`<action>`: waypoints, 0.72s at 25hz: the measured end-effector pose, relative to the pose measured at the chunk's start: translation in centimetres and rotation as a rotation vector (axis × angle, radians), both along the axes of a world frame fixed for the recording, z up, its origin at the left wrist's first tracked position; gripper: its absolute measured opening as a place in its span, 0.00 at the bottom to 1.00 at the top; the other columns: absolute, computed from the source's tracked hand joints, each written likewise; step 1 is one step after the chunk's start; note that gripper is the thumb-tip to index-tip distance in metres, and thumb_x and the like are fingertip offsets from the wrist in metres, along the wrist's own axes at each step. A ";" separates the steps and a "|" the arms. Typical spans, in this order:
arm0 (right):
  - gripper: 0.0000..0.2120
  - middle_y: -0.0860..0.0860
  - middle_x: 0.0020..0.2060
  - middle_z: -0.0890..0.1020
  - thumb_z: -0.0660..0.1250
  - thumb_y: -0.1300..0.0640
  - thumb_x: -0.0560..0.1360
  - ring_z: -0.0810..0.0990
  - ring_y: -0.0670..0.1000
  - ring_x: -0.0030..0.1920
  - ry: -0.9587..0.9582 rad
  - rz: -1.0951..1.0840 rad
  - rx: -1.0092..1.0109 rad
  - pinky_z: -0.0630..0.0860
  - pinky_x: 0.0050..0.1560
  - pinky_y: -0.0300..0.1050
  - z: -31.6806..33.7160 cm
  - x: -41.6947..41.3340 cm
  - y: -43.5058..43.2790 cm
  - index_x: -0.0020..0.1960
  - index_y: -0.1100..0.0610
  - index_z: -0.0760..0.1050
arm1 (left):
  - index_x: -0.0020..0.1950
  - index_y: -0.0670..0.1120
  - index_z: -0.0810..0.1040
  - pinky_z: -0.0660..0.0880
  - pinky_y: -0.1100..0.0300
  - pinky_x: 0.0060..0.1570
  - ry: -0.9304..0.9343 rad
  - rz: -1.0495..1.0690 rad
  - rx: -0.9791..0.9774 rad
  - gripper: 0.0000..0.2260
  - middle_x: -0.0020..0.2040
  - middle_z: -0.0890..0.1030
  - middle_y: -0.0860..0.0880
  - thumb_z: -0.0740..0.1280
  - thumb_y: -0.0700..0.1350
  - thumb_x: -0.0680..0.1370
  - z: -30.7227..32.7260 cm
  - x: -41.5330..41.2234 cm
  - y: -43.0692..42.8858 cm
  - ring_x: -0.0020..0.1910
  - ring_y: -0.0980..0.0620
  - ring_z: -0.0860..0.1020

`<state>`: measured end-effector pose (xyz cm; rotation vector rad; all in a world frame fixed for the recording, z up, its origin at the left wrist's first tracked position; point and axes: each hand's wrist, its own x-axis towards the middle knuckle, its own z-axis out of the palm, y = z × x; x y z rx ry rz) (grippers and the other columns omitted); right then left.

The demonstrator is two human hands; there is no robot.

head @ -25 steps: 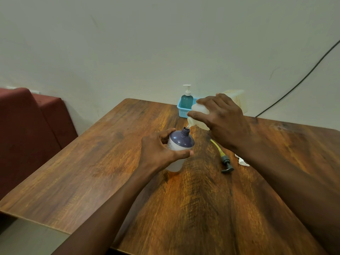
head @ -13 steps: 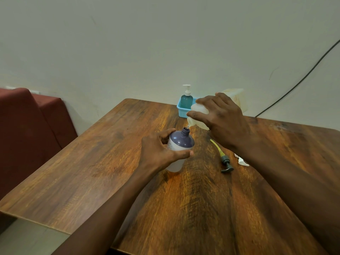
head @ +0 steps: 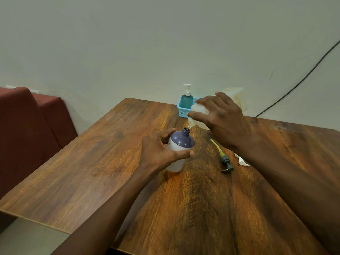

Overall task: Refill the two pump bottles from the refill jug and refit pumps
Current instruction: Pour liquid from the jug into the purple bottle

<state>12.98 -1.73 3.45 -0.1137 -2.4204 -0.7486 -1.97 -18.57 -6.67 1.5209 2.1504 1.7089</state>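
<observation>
Head view: the left hand (head: 158, 153) wraps its fingers and thumb round the white body of a pump bottle (head: 181, 142) with a purple shoulder, which stands upright on the wooden counter (head: 95, 159) with its neck open and no pump in it. The right hand (head: 220, 116) grips the pale, translucent refill jug (head: 198, 110) from above, fingers spread over the jug's shoulder; the jug is tipped over, its spout pointing down just above the bottle's open neck. Whether liquid is running is too small to tell. To the right of the bottle, a dark pump (head: 226, 161) with a yellow tube lies flat on the counter, apart from both hands. Just beside it, a small white piece (head: 243, 161) shows from under the right forearm; what it is cannot be told. At the counter's far edge a teal pump bottle (head: 186, 101), its white pump fitted, stands upright in a light blue basket (head: 183, 113). A dark red seat (head: 27, 126) stands left of the counter, and a black cable (head: 294, 85) runs down the pale wall at right.
</observation>
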 end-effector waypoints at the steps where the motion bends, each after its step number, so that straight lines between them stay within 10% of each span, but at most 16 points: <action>1: 0.21 0.65 0.63 0.79 0.70 0.63 0.74 0.79 0.66 0.62 0.002 0.004 0.004 0.70 0.67 0.64 0.0 0.0 0.0 0.66 0.52 0.79 | 0.67 0.54 0.82 0.84 0.58 0.51 0.000 -0.003 0.001 0.36 0.57 0.87 0.56 0.79 0.69 0.63 0.0 0.0 0.0 0.53 0.63 0.84; 18: 0.20 0.64 0.63 0.79 0.70 0.64 0.75 0.78 0.65 0.63 -0.006 0.046 0.019 0.67 0.71 0.65 0.1 -0.1 0.0 0.65 0.52 0.80 | 0.66 0.54 0.83 0.84 0.57 0.51 -0.006 0.000 0.001 0.36 0.56 0.87 0.56 0.79 0.68 0.62 0.1 0.3 0.0 0.52 0.63 0.84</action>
